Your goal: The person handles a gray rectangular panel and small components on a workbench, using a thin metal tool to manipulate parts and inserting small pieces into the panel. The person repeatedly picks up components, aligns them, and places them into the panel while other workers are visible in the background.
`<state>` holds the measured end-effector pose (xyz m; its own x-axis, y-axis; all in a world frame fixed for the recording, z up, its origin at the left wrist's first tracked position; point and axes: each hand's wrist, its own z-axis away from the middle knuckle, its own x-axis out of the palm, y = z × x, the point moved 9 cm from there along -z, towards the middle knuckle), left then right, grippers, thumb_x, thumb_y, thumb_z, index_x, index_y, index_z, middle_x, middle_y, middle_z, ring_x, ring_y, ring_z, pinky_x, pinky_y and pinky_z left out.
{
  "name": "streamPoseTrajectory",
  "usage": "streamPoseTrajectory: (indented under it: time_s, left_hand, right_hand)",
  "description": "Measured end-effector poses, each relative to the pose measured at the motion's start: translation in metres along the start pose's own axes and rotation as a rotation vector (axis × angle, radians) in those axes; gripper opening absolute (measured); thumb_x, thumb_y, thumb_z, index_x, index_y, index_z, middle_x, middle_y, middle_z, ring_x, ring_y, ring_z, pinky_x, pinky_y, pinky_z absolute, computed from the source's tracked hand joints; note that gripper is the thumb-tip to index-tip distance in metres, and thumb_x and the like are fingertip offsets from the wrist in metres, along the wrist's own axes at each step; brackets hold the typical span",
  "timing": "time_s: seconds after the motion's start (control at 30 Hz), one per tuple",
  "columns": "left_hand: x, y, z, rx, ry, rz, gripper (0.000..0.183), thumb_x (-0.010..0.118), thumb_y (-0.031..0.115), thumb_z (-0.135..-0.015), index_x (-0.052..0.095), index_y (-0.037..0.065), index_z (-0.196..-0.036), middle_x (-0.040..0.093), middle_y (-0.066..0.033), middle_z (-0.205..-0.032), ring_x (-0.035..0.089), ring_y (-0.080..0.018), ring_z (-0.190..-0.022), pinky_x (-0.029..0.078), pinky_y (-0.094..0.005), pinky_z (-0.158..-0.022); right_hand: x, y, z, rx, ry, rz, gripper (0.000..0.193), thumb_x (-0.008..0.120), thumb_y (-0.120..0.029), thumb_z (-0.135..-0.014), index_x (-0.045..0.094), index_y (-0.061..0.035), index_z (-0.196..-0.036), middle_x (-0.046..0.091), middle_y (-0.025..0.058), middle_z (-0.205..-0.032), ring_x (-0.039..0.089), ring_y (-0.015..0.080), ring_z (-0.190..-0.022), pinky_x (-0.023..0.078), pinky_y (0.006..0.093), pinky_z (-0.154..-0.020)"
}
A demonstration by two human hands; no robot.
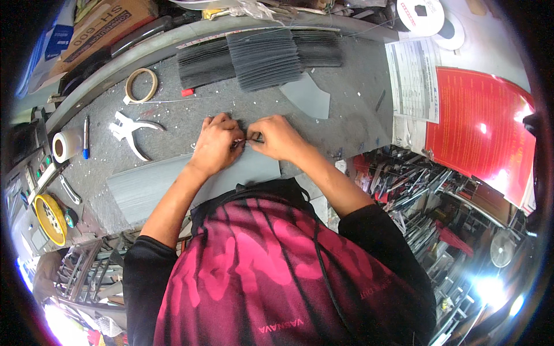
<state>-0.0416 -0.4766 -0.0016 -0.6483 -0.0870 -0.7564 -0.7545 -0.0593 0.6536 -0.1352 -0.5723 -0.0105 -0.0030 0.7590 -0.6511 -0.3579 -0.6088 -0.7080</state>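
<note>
My left hand [218, 144] and my right hand [275, 137] meet fingertip to fingertip near the middle of the bench. Each hand has its fingers closed in a pinch. Whatever lies between the fingertips is too small and too hidden to name. Under and in front of them, close to my body, lies a long grey pleated sheet [153, 187] with fine parallel folds. To the left of my left hand rest white-handled pliers [134, 134].
Pleated dark mesh bundles [262, 57] lie at the bench's back, beside a curved grey sheet piece [309, 97]. Leftward are a tape roll [154, 86], a blue-capped pen [86, 138], a white roll [68, 145], a utility knife [70, 190] and a yellow bowl [39, 206]. Metal profiles [404, 190] crowd the right.
</note>
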Motion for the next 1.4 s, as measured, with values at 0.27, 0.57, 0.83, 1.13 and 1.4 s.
streamPoseTrajectory:
  time_s: [0.27, 0.57, 0.83, 1.13, 1.4]
  left_hand:
    - [0.003, -0.01, -0.009, -0.083, -0.096, 0.06, 0.009, 0.086, 0.015, -0.084, 0.085, 0.014, -0.092, 0.079, -0.0023, -0.099, 0.066, -0.0285, -0.114, 0.05, -0.0482, -0.098]
    - [0.007, -0.009, -0.009, -0.157, -0.136, -0.058, 0.009, 0.087, 0.016, -0.084, 0.087, 0.016, -0.092, 0.08, -0.002, -0.099, 0.066, -0.0286, -0.116, 0.051, -0.049, -0.097]
    - [0.008, -0.011, -0.01, -0.234, -0.126, -0.029, 0.008, 0.087, 0.014, -0.082, 0.086, 0.015, -0.09, 0.081, -0.0025, -0.099, 0.066, -0.0285, -0.115, 0.05, -0.0493, -0.099]
    - [0.012, -0.015, -0.009, -0.354, -0.112, -0.027, 0.007, 0.084, 0.013, -0.081, 0.086, 0.015, -0.088, 0.082, -0.0049, -0.096, 0.067, -0.0306, -0.112, 0.05, -0.0505, -0.1]
    - [0.018, -0.032, -0.011, -0.486, -0.141, -0.01, 0.004, 0.082, 0.013, -0.083, 0.086, 0.015, -0.084, 0.081, -0.0124, -0.09, 0.073, -0.0342, -0.104, 0.052, -0.053, -0.096]
  right_hand:
    - [0.011, 0.009, -0.014, 0.115, -0.123, 0.027, 0.021, 0.089, -0.015, -0.081, 0.081, -0.0025, -0.096, 0.082, 0.0201, -0.096, 0.08, 0.0418, -0.097, 0.063, 0.051, -0.091]
    - [0.007, -0.001, -0.006, 0.084, 0.029, 0.044, 0.01, 0.082, -0.009, -0.085, 0.079, -0.0019, -0.092, 0.079, 0.0247, -0.094, 0.077, 0.0465, -0.095, 0.061, 0.0561, -0.089]
    - [0.009, 0.002, -0.001, 0.2, 0.077, 0.045, 0.007, 0.074, -0.004, -0.086, 0.078, -0.0024, -0.092, 0.078, 0.0248, -0.096, 0.076, 0.0468, -0.098, 0.061, 0.0575, -0.088]
    - [0.017, 0.009, -0.006, 0.382, 0.021, 0.108, 0.013, 0.076, -0.001, -0.084, 0.077, -0.0042, -0.097, 0.077, 0.021, -0.101, 0.075, 0.0462, -0.099, 0.059, 0.0573, -0.087]
    - [0.012, 0.012, -0.014, 0.507, -0.069, 0.226, 0.012, 0.081, -0.006, -0.085, 0.081, -0.0082, -0.097, 0.081, 0.0191, -0.1, 0.078, 0.0425, -0.099, 0.062, 0.0549, -0.089]
